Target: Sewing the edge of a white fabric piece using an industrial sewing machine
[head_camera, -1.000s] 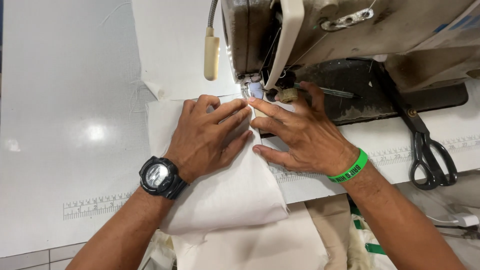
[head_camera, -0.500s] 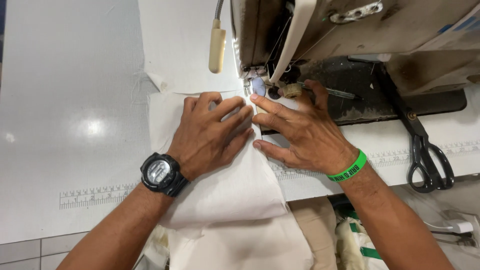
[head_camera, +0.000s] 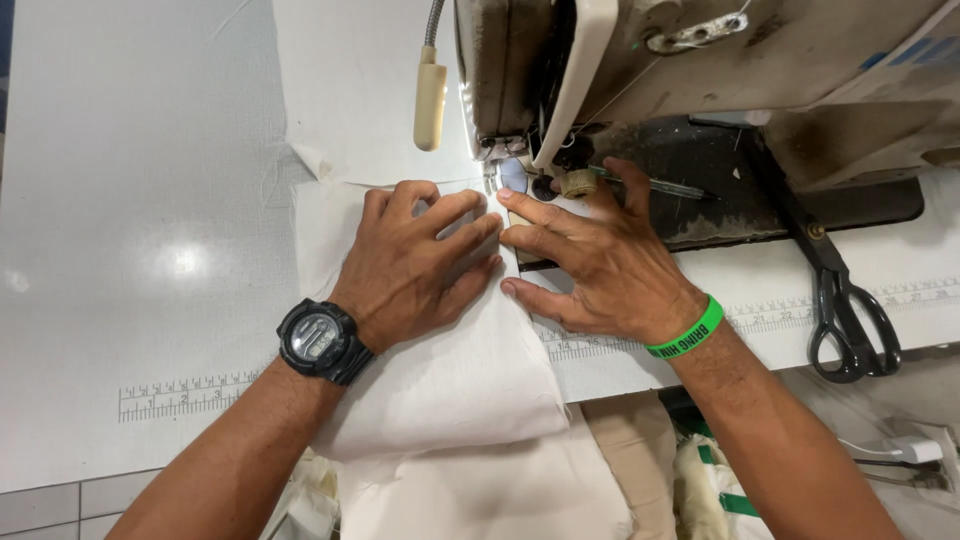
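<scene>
- A white worktop (head_camera: 130,200) fills the left and middle of the view; its smooth face is marked by a bright glare spot from overhead light
- A printed ruler strip (head_camera: 180,395) is seen along the worktop's near edge on the left, and a second strip (head_camera: 900,297) runs along the edge on the right
- A worn sewing machine (head_camera: 700,60) is set at the top right, over a dark, stained base plate (head_camera: 720,190)
- A cream lamp head (head_camera: 430,95) on a flexible neck hangs just left of the machine's head
- Cream cloth (head_camera: 450,370) is spread flat on the worktop, from under the needle area down over the near edge, where more of it hangs
- The left hand (head_camera: 415,265) is laid flat on the cloth, fingers (head_camera: 460,215) stretched out and pressed down, nothing gripped; a black watch (head_camera: 320,340) is worn on that wrist
- The right hand (head_camera: 600,265) is laid flat beside it, fingers (head_camera: 530,210) spread on the cloth's right edge just before the presser foot, nothing gripped; a green band (head_camera: 690,330) is worn on that wrist
- The fingertips of both hands nearly meet at the seam line
- Black scissors (head_camera: 845,300) lie on the worktop at the right, well apart from the hands
- A pen (head_camera: 660,185) rests on the base plate behind the right hand
- Below the edge, beige bundles, a green strap and a white plug with cable are seen; grey tiles show at the lower left
</scene>
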